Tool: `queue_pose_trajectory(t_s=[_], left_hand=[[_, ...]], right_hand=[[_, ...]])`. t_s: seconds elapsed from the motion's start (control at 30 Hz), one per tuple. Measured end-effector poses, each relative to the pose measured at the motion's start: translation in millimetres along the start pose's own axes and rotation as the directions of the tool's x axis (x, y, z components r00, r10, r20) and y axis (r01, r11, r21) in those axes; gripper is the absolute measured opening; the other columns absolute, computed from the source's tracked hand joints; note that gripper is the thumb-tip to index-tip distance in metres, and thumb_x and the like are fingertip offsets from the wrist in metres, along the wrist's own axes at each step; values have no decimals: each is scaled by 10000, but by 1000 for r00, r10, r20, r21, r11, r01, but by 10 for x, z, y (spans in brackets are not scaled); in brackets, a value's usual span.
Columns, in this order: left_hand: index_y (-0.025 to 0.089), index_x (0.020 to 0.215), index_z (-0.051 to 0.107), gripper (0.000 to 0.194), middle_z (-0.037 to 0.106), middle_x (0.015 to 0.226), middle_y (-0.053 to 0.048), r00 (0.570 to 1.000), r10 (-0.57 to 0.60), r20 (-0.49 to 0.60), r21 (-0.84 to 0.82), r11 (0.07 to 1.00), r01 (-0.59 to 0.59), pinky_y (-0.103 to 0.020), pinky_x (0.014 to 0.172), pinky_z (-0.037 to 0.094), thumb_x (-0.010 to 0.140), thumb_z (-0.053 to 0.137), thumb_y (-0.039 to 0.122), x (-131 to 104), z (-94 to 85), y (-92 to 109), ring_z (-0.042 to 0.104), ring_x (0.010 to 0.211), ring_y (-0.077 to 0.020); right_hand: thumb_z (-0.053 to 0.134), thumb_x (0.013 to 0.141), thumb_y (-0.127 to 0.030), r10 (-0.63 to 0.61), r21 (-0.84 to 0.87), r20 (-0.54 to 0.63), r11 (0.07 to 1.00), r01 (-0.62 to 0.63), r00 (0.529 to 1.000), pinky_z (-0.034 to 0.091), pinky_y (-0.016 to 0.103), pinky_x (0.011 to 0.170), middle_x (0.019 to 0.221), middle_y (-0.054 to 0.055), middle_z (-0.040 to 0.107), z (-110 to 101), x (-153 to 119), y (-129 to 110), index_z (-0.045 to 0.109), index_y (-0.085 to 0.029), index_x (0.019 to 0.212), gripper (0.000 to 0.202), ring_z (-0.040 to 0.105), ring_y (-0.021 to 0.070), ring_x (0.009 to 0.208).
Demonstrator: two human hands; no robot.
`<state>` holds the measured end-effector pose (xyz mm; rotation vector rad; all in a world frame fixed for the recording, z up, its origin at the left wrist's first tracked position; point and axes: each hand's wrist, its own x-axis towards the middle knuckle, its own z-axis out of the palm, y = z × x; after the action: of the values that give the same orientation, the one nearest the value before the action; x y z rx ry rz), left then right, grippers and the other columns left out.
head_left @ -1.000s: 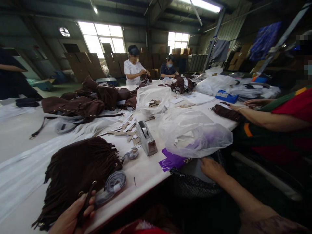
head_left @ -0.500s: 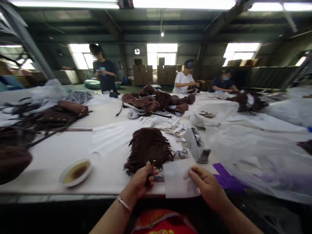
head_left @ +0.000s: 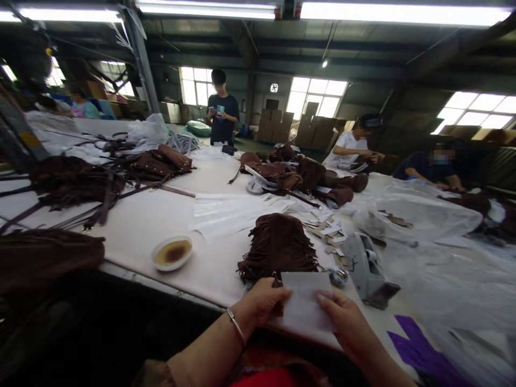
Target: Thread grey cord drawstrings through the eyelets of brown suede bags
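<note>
A thin white translucent sheet (head_left: 305, 301) is stretched between my two hands at the table's front edge. My left hand (head_left: 264, 298) pinches its left edge, and a dark strap piece with a metal ring shows at those fingers. On the sheet's right edge, my right hand (head_left: 341, 314) is closed with thumb and fingers. Just beyond them a dark brown fringed bag (head_left: 280, 244) lies flat on the white table (head_left: 217, 274), its near end close to my left hand.
Left of the bag stands a dish (head_left: 172, 253) of brownish liquid. A tape dispenser (head_left: 368, 274), paper pieces and purple material (head_left: 429, 346) lie right. Brown bags (head_left: 298, 174) are piled behind, plastic sheeting (head_left: 423, 269) spreads right, and several people are around the table.
The view has turned to the left. My left hand has come to the white sheet's left edge and now grips it; before, it held only the dark strap piece. My right hand still holds the sheet.
</note>
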<state>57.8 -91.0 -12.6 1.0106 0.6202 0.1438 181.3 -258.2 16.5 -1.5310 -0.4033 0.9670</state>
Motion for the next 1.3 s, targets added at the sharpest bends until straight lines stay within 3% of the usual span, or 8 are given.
queue_pose_trajectory(t_s=[0.17, 0.3, 0.4, 0.53, 0.77, 0.87, 1.0, 1.3], left_hand=[[127, 862, 589, 246, 615, 727, -37, 999, -3, -50, 165, 986, 11, -263, 527, 498, 672, 709, 227, -223, -29, 226, 601, 612, -149], [120, 1030, 567, 366, 622, 691, -33, 987, 54, -151, 294, 956, -8, -277, 482, 473, 704, 693, 231, -307, -41, 299, 612, 553, -179], [129, 1031, 611, 331, 611, 636, -27, 963, 226, -148, 488, 864, -128, -305, 541, 475, 736, 688, 257, -348, -22, 287, 581, 519, -181], [157, 1040, 686, 290, 675, 949, -134, 844, 530, -77, 756, 583, -298, -381, 894, 471, 773, 677, 270, -482, 50, 209, 625, 909, -276], [89, 1388, 452, 590, 513, 1295, -200, 902, 409, 141, 930, 257, -262, -441, 1031, 436, 829, 552, 247, -788, 133, 38, 521, 1158, -314], [101, 1462, 352, 738, 476, 1359, -202, 903, 349, 249, 914, 222, -338, -440, 1050, 434, 789, 613, 253, -876, 78, 51, 516, 1178, -319], [168, 1336, 508, 534, 599, 1203, -130, 854, 347, 388, 841, 247, -482, -395, 984, 484, 818, 603, 254, -920, -100, 115, 580, 1055, -266], [109, 1307, 535, 454, 578, 1254, -146, 845, 510, 162, 838, 381, -390, -340, 1035, 442, 881, 378, 99, -624, -545, 236, 545, 1155, -218]], right_hand=[[640, 685, -404, -57, -401, -66, 916, 25, 996, 442, 285, 544, 741, 21, 717, -194, 86, 76, 724, -160, 927, 355, 607, 192, 617], [574, 670, -346, 0, -460, -7, 888, -4, 1000, 411, 280, 512, 663, 10, 695, -112, 55, 65, 724, -163, 860, 303, 589, 186, 568], [582, 690, -344, 12, -315, 43, 949, 2, 999, 455, 285, 550, 704, 16, 704, 143, 64, 113, 703, -175, 866, 272, 623, 195, 618], [648, 681, -364, 57, 105, 36, 993, -61, 998, 509, 307, 594, 700, 32, 705, 491, 147, 209, 669, -166, 918, 310, 656, 207, 619], [837, 583, -425, 148, 341, 1, 930, -140, 989, 490, 268, 510, 668, 36, 709, 734, 276, 215, 656, -148, 827, 411, 625, 173, 544], [864, 562, -363, 163, 322, 6, 934, -156, 987, 506, 271, 537, 684, 34, 721, 740, 332, 229, 662, -144, 835, 404, 643, 176, 571], [863, 568, -315, 173, 302, 17, 938, -170, 985, 515, 279, 562, 693, 41, 728, 680, 370, 228, 674, -134, 847, 383, 656, 184, 591], [859, 583, -341, 190, 204, -90, 964, -168, 978, 494, 252, 531, 702, 51, 728, 710, 191, 74, 710, -115, 927, 438, 630, 161, 565]])
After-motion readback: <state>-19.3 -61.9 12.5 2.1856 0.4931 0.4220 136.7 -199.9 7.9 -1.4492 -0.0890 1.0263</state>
